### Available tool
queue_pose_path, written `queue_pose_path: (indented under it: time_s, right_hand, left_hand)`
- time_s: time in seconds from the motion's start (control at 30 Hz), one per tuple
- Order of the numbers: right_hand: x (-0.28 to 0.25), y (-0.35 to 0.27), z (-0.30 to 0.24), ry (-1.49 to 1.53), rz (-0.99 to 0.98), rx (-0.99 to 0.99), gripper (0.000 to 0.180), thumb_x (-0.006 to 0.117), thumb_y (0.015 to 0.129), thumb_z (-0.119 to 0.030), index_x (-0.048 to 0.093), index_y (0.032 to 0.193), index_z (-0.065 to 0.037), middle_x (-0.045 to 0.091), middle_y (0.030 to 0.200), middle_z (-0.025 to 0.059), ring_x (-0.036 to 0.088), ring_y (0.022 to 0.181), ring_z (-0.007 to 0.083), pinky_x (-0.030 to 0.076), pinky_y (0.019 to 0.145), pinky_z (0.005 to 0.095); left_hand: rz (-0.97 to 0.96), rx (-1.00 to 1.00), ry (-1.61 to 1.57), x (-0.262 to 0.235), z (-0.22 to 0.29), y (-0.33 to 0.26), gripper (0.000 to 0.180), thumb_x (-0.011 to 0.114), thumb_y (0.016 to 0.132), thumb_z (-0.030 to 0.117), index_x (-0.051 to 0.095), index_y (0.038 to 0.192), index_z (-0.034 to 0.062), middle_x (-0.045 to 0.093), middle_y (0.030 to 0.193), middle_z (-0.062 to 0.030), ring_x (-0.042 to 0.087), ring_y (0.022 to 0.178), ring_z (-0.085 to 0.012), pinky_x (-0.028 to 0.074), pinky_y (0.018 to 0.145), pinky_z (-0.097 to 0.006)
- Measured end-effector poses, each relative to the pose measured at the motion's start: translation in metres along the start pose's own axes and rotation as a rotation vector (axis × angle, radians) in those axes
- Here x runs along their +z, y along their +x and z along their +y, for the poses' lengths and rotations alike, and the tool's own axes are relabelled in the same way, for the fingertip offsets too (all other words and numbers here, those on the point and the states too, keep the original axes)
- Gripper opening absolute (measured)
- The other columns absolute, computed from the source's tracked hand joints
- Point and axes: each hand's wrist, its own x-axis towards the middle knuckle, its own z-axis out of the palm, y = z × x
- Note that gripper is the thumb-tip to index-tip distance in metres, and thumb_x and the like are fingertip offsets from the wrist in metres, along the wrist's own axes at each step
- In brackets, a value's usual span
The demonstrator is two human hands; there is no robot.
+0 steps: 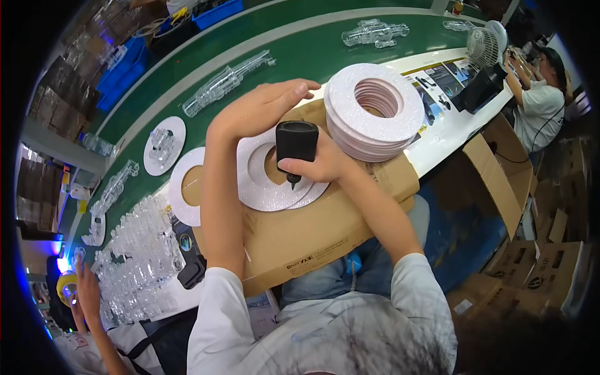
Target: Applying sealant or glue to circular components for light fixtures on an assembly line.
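Note:
My right hand (324, 157) is wrapped round a black squeeze bottle (296, 142), whose thin nozzle points down over a glittery white ring (259, 195). That ring overlaps another one beneath it on a brown cardboard box (297, 240) across my lap. My left hand (265, 106) is raised beyond the bottle with its fingers stretched out to the right, holding nothing. Just right of its fingertips, a tall stack of white rings (400, 128) stands on the box. A separate white ring (177, 209) lies partly behind my left forearm.
Clear plastic parts (140, 256) crowd the table at left; another clear assembly (222, 84) lies on the green belt (300, 59). A white fan (484, 47) stands far right. Open cartons (494, 172) are at right. One co-worker (540, 103) sits far right, and another's hand (87, 290) shows at left.

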Motion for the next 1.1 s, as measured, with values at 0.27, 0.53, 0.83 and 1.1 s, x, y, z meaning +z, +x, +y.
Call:
queue_pose_path:
  time_s: [0.27, 0.53, 0.83, 1.1]
  right_hand:
    - [0.002, -0.005, 0.012, -0.163, -0.050, 0.054, 0.050, 0.080, 0.076, -0.037, 0.065, 0.107, -0.001, 0.067, 0.095, 0.0151, 0.064, 0.089, 0.0260, 0.050, 0.080, 0.0361]
    - [0.001, -0.005, -0.013, -0.260, -0.117, 0.242, 0.064, 0.085, 0.073, -0.030, 0.056, 0.120, 0.002, 0.064, 0.104, 0.0115, 0.062, 0.095, 0.0198, 0.051, 0.084, 0.0325]
    - [0.000, -0.006, -0.011, -0.238, -0.126, 0.266, 0.072, 0.086, 0.072, -0.034, 0.053, 0.121, 0.007, 0.064, 0.107, 0.0144, 0.063, 0.099, 0.0212, 0.051, 0.086, 0.0338]
    - [0.000, -0.002, -0.024, -0.170, -0.157, 0.313, 0.067, 0.085, 0.074, -0.036, 0.056, 0.116, 0.006, 0.062, 0.104, 0.0144, 0.063, 0.098, 0.0223, 0.051, 0.086, 0.0338]
  left_hand:
    - [-0.016, -0.061, 0.053, 0.005, 0.003, -0.005, 0.060, 0.031, 0.105, 0.048, 0.054, 0.134, 0.0014, 0.062, 0.126, -0.0202, 0.058, 0.121, -0.0307, 0.042, 0.105, -0.040]
    - [-0.022, -0.090, 0.066, 0.002, 0.004, -0.005, 0.061, 0.033, 0.104, 0.050, 0.055, 0.134, 0.0021, 0.063, 0.126, -0.0200, 0.058, 0.120, -0.0306, 0.043, 0.104, -0.040]
    - [-0.081, -0.142, 0.121, 0.003, 0.014, -0.003, 0.054, 0.039, 0.104, 0.044, 0.057, 0.131, 0.0014, 0.065, 0.123, -0.0169, 0.061, 0.115, -0.0289, 0.047, 0.099, -0.037]
    - [-0.114, -0.171, 0.152, 0.004, 0.017, -0.007, 0.048, 0.045, 0.103, 0.040, 0.059, 0.127, 0.0008, 0.067, 0.119, -0.0169, 0.063, 0.110, -0.0281, 0.048, 0.096, -0.036]
